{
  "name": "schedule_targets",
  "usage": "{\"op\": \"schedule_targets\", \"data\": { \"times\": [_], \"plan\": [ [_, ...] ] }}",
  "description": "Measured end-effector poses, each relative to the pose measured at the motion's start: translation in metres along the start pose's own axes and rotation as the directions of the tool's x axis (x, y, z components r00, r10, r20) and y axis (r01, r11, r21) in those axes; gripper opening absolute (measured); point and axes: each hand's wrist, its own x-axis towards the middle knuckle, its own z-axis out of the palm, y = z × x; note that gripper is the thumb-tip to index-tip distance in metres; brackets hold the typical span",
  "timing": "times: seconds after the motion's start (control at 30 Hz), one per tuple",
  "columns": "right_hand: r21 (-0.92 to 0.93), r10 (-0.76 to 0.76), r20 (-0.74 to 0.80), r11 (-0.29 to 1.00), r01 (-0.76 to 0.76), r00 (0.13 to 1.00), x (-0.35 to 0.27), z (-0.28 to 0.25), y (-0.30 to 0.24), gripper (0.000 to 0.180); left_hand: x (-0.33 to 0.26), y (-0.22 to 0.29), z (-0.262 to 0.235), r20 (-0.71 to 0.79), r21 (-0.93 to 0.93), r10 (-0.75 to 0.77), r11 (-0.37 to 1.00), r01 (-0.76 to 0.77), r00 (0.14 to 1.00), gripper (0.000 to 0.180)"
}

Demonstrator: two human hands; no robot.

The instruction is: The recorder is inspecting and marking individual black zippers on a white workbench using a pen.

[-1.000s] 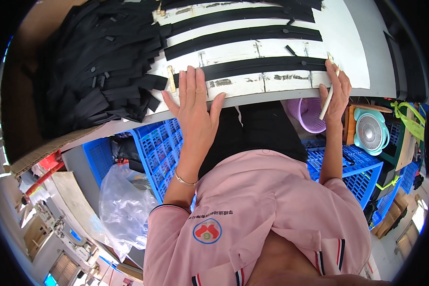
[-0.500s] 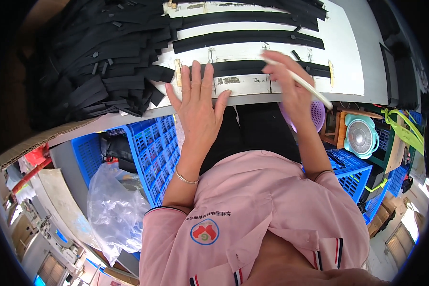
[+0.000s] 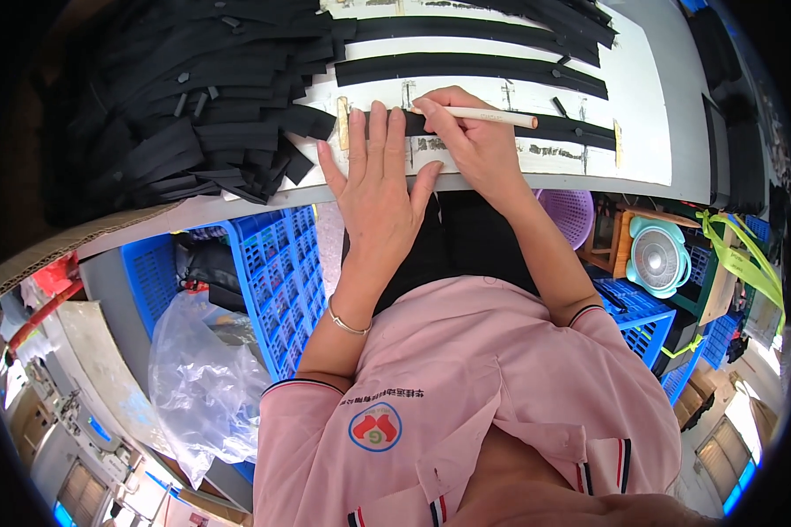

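As the right hand (image 3: 476, 145) swings in from the bench (image 3: 659, 132) edge gripping a white marking pencil (image 3: 492, 115), the flat, empty left hand (image 3: 380, 189) pins the nearest black strap (image 3: 580, 132), ready for marking.

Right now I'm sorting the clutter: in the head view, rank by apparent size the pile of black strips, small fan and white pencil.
1. pile of black strips
2. small fan
3. white pencil, held by the right hand

A heap of black straps (image 3: 176, 97) lies far left; below the surface stand blue crates (image 3: 277, 272), a clear plastic bag (image 3: 198, 369) and what looks like a small fan (image 3: 657, 259).
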Motion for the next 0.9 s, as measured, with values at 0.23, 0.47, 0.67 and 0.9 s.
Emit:
{"op": "schedule_targets", "data": {
  "times": [0.23,0.47,0.67,0.9],
  "plan": [
    [0.045,0.06,0.006,0.997,-0.061,0.998,-0.003,-0.004,-0.002,0.019,0.0,0.0,-0.002,0.032,-0.002,-0.011,1.0,0.011,0.999,0.068],
    [0.009,0.008,0.067,1.0,-0.009,0.998,-0.003,-0.007,-0.003,0.022,0.001,0.001,0.0,-0.005,-0.017,0.005,1.0,-0.005,1.0,0.066],
    [0.108,0.026,0.117,0.993,-0.039,0.993,-0.004,-0.013,-0.007,0.021,0.001,0.001,0.0,0.026,-0.014,-0.006,1.0,0.007,1.0,0.067],
    [0.025,0.018,-0.28,1.0,-0.011,0.96,-0.011,-0.078,-0.004,0.022,0.001,0.001,-0.002,0.062,-0.007,-0.005,1.0,0.005,0.998,0.07]
  ]
}}
